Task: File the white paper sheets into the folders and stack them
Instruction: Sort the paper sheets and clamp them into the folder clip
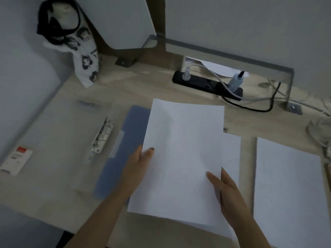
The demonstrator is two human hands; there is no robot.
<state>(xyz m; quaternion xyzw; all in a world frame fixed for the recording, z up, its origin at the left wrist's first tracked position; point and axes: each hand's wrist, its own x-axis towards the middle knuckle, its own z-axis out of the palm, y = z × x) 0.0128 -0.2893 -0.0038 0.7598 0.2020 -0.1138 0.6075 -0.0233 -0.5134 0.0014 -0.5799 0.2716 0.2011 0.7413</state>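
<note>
Here left hand (141, 158) and right hand (223, 185) pinch a white sheet (182, 158) above the blue folder (123, 149).

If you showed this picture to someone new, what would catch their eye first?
Probably the white sheet at centre, held by the left hand and right hand at its side edges. Next, the open folder lying flat to the left with its metal clip, and the black power strip behind.

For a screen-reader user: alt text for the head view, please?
Both hands, left hand and right hand, hold a white paper sheet above an open blue folder on a wooden desk. More paper lies to the right.
</note>
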